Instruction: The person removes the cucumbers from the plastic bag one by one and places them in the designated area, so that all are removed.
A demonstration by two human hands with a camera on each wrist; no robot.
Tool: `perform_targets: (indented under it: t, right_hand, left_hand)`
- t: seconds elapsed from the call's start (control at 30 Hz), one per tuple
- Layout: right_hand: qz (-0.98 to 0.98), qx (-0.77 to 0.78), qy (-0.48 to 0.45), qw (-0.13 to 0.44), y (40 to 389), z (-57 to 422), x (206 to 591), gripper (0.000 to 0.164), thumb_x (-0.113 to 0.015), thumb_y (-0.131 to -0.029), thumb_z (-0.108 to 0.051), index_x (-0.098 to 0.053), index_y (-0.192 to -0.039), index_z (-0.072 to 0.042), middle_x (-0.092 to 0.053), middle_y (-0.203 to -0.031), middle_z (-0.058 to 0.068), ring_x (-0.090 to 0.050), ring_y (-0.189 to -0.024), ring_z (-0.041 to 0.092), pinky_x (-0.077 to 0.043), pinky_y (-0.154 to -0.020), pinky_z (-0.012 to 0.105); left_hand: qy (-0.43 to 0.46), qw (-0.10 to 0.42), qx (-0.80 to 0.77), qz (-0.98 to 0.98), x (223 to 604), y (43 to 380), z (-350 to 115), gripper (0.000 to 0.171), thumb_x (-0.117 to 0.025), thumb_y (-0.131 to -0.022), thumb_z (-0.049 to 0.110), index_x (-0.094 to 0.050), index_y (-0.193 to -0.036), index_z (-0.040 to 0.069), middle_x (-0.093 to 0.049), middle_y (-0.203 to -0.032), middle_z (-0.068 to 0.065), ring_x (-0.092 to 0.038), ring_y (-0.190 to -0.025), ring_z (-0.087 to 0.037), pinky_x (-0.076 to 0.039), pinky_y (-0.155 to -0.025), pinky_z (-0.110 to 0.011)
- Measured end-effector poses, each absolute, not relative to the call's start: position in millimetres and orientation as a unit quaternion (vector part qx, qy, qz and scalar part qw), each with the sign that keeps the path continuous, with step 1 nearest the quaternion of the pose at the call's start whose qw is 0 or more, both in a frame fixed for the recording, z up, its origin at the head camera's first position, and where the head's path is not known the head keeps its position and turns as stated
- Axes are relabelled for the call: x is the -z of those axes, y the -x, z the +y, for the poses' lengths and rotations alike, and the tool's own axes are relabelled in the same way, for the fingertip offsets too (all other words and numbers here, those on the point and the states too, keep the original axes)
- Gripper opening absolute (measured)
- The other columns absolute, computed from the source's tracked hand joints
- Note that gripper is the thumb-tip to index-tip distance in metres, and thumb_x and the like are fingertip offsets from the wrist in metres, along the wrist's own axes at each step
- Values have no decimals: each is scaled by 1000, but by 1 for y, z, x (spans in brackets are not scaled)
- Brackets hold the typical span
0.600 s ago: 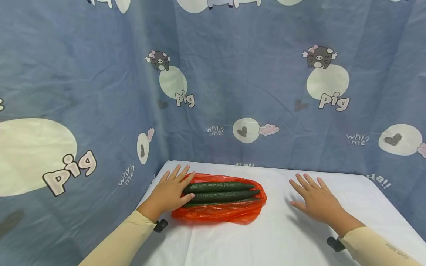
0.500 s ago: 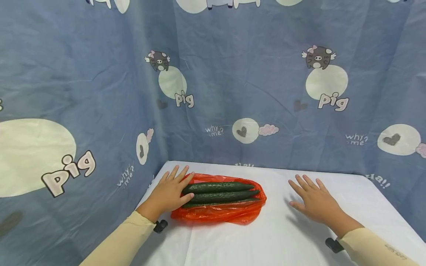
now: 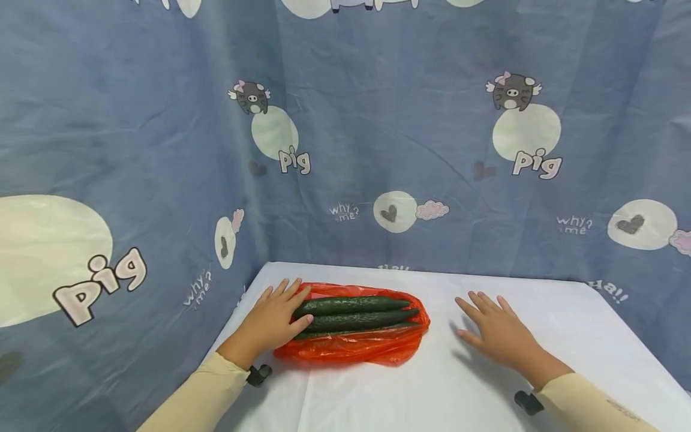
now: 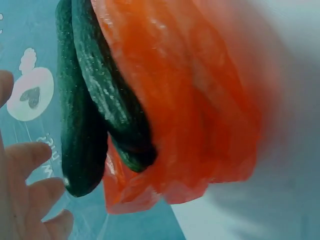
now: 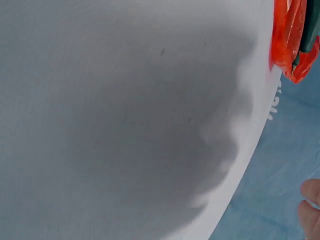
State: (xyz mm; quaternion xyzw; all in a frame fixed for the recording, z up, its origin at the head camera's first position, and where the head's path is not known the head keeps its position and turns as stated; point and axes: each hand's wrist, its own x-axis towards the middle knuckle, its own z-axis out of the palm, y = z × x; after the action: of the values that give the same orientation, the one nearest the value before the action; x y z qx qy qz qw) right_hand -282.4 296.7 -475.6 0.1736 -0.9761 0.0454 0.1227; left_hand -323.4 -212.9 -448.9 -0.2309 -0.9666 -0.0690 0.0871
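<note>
Now the right hand [image 3: 495,331] sits slightly nearer the cucumbers [image 3: 353,321] beside the left hand [image 3: 267,324], apparently an approach (hands apart, gripping nothing).

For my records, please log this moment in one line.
left hand: near cucumbers | right hand: empty, above table | cucumbers: exposed in red bag | red bag: on table

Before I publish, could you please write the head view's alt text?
Long, dark-green cucumbers lie in an open red plastic bag on a white table. A person's bare left grip is at the bag's left end; the right grip hovers to its right. Blue pig-print cloth hangs behind.
</note>
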Motion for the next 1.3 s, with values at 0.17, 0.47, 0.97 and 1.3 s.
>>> perform_targets:
  t: [0.17, 0.47, 0.97, 1.3]
  right_hand:
    - [-977, -45, -171, 119, 284, 292, 479, 71, -67, -96, -54, -51, -155, -17, -51, -156, 22, -45, -145, 46, -23, -120, 71]
    - [-974, -47, -181, 131, 286, 284, 483, 72, -67, -96, -56, -53, -154, -16, -54, -152, 22, -50, -141, 43, -26, -120, 70]
    - [-970, -72, -182, 146, 296, 260, 476, 72, -68, -95, -54, -54, -153, -15, -57, -149, 19, -52, -140, 40, -21, -122, 71]
    - [-967, -109, -181, 144, 305, 240, 482, 72, -68, -95, -52, -52, -154, -14, -57, -149, 21, -52, -139, 43, -32, -118, 69]
  left_hand:
    - [214, 90, 106, -967, 458, 323, -211, 71, -57, -101, 57, -49, -158, 15, -34, -169, -16, -23, -157, -45, -20, -124, -69]
    - [161, 82, 162, -970, 473, 325, -212, 63, -57, -102, 54, -59, -148, 10, -33, -167, -21, -27, -153, -51, -28, -119, -72]
    - [73, 50, 289, -953, 479, 325, -215, 59, -51, -106, 49, -59, -146, 6, -41, -158, -28, -41, -143, -54, -36, -113, -74]
    - [58, 49, 378, -923, 484, 328, -219, 55, -44, -111, 40, -59, -143, -1, -55, -143, -26, -51, -138, -45, -37, -116, -65]
